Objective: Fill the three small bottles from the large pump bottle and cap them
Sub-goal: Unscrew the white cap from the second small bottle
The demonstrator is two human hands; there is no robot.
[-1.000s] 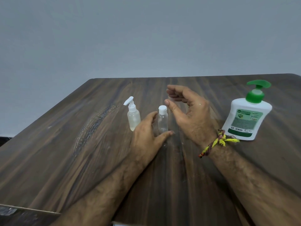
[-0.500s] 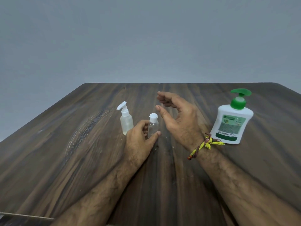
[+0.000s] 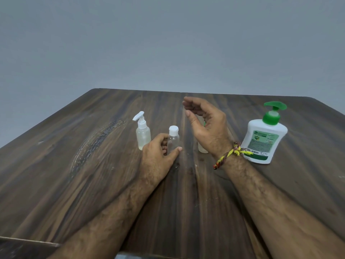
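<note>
My left hand [image 3: 158, 156] grips a small clear bottle with a white flip cap [image 3: 173, 140] that stands on the wooden table [image 3: 93, 174], with thumb and fingers curled round its lower body. My right hand [image 3: 207, 128] hovers just right of it, cupped, holding nothing that I can see. Behind its palm stands another small clear bottle [image 3: 202, 149], mostly hidden. A small bottle with a white spray pump [image 3: 142, 134] stands to the left, holding pale liquid. The large white pump bottle with a green pump [image 3: 265, 137] stands at the right, beyond my right wrist.
A plain grey wall rises behind the table's far edge. A woven thread band [image 3: 231, 153] circles my right wrist. Bare wood stretches left of the spray bottle and in front of my forearms.
My right hand has drawn up and to the right, away from the flip cap, uncovering the base of the bottle behind it. My left hand keeps its hold. The view has tilted.
</note>
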